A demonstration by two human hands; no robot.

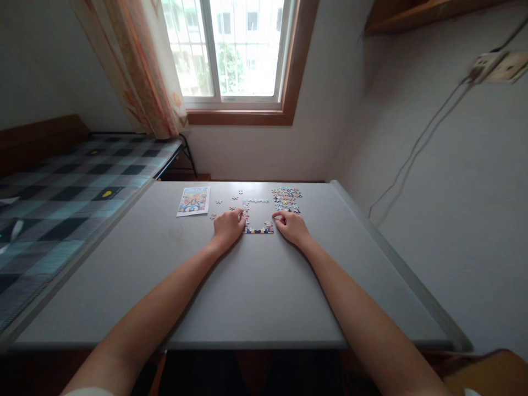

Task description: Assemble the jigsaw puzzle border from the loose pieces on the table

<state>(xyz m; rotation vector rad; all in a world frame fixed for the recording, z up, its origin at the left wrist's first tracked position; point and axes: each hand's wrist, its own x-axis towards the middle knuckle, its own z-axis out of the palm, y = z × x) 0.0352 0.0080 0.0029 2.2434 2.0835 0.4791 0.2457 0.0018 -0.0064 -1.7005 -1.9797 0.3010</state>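
Note:
A partly assembled puzzle frame [259,231] lies on the grey table [256,286], with its bottom, left and top edges joined around bare tabletop. My left hand [229,226] rests at its left edge, fingers curled together; whatever they may hold is too small to make out. At the lower right corner of the frame is my right hand [291,226], its index finger stretched out towards the right side and the thumb a little apart, with nothing visible in it. Just beyond my right hand sits a heap of loose pieces [287,198]. Several single pieces [219,202] are scattered beyond my left hand.
A printed picture sheet [193,201] lies at the table's back left. Left of the table stands a bed with a checked cover [82,181]. Behind are a window [231,49] and a curtain [140,66]. A cable [412,154] hangs on the right wall.

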